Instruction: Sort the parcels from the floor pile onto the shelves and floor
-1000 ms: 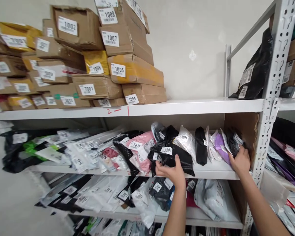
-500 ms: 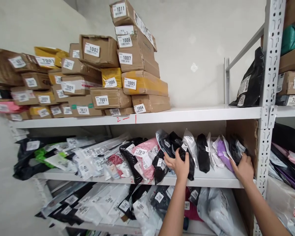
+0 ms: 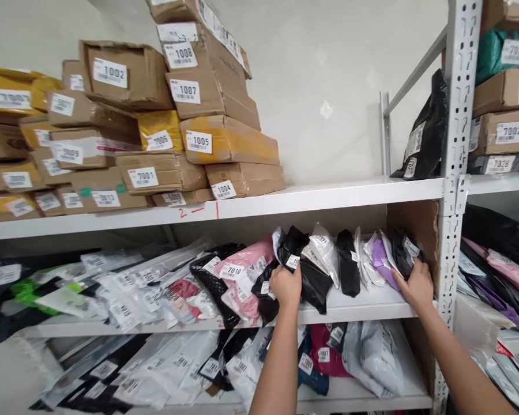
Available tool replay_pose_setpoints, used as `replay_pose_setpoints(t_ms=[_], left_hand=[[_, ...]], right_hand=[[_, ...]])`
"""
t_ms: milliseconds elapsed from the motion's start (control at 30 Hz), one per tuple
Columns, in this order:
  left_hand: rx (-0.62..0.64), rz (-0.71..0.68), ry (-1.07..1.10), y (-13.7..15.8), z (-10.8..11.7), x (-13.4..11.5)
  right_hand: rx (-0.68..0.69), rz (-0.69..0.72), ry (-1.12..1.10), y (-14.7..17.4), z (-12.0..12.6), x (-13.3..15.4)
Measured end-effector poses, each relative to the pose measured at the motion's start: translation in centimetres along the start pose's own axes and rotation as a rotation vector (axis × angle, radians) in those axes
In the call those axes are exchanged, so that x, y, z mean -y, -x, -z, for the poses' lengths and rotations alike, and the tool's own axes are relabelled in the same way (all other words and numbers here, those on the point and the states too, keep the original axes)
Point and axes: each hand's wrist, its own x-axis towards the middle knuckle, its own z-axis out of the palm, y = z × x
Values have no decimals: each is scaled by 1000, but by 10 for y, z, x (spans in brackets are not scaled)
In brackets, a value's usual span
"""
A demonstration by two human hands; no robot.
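On the middle shelf, my left hand (image 3: 286, 283) is curled closed at the lower left edge of a black parcel bag (image 3: 315, 285), just below its white label; the fingertips are partly hidden. A small black bag (image 3: 266, 294) and a pink bag labelled 7010 (image 3: 242, 276) lie to its left. Farther right, my right hand (image 3: 415, 288) grips a dark grey parcel bag (image 3: 402, 253), with the thumb beside a purple bag (image 3: 381, 258). Between the hands stand a white bag labelled 1003 (image 3: 324, 245), a slim black bag (image 3: 348, 268) and a clear-wrapped white bag (image 3: 365, 262).
The upper shelf (image 3: 328, 193) bears stacked cardboard boxes (image 3: 225, 138) and a black bag (image 3: 424, 135). More bagged parcels (image 3: 168, 363) lie on the shelf below. A perforated metal post (image 3: 452, 230) and a cardboard panel (image 3: 410, 222) bound the right side.
My left hand has gone from spread fingers to a closed grip at the black bag and turned over its edge. My right hand stays at the dark grey bag. The view has shifted right.
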Motion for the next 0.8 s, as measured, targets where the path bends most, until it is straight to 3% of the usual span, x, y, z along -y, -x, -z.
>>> replay_pose_setpoints(t_ms=[200, 267, 333, 400, 467, 533, 633, 700, 800], left_hand=[[-310, 41, 102, 11, -9, 13], [-481, 74, 181, 10, -6, 1], [-596, -38, 270, 8, -1, -21], [-520, -298, 313, 1, 5, -50], [-296, -451, 278, -10, 8, -77], [-22, -383, 193, -23, 7, -95], [316, -262, 44, -41, -3, -98], [366, -307, -31, -48, -12, -87], [266, -392, 31, -54, -22, -67]], right_hand=[[101, -9, -311, -9, 4, -11], [154, -28, -417, -17, 9, -12], [198, -77, -468, -28, 14, -9], [229, -169, -457, -40, 19, -2], [260, -255, -428, -48, 22, 5], [310, -287, -423, -51, 22, 9], [367, -216, -513, -49, 19, 6], [364, -158, -605, -48, 15, 1], [350, -144, -718, -50, 10, -4]])
